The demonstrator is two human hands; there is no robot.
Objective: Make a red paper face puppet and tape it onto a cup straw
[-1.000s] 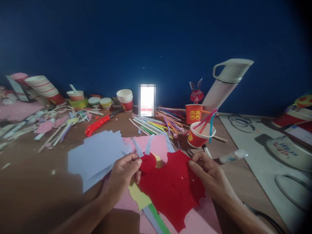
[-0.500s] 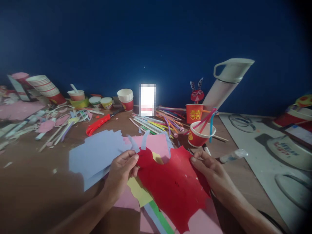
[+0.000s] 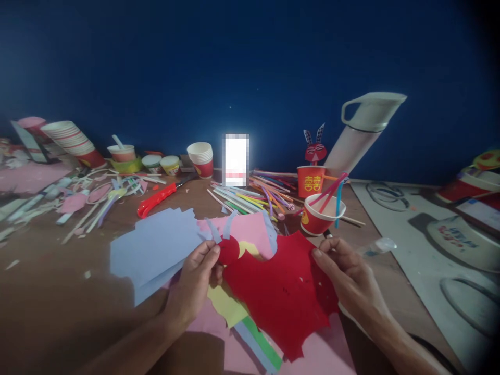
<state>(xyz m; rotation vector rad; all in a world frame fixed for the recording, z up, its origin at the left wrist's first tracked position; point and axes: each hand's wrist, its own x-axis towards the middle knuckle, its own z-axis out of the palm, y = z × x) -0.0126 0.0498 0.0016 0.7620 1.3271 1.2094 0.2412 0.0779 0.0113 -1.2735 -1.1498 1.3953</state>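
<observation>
Between the thumb and fingers of my left hand point(image 3: 195, 281) is a small round red paper cutout point(image 3: 229, 251). Two pale blue paper strips point(image 3: 230, 225) stick up from its top like ears. My right hand point(image 3: 347, 268) pinches the upper right edge of a large red paper sheet point(image 3: 277, 291) whose border is cut away in curves and notches. The sheet is raised and tilted over a pile of coloured paper, with yellow paper point(image 3: 228, 307) and pink paper point(image 3: 328, 354) showing beneath. Left of the pile lies pale blue paper point(image 3: 152, 250).
A red-handled cutter point(image 3: 158, 199), loose pipe cleaners point(image 3: 242, 198) and paper scraps lie behind my hands. Paper cups point(image 3: 201, 159) stand along the blue wall. A red cup point(image 3: 322, 221) with pipe cleaners and a leaning white thermos point(image 3: 359, 140) are at the right.
The red sheet has shifted right and up with my right hand, widening the gap to the round cutout. My left hand has barely moved and keeps the cutout.
</observation>
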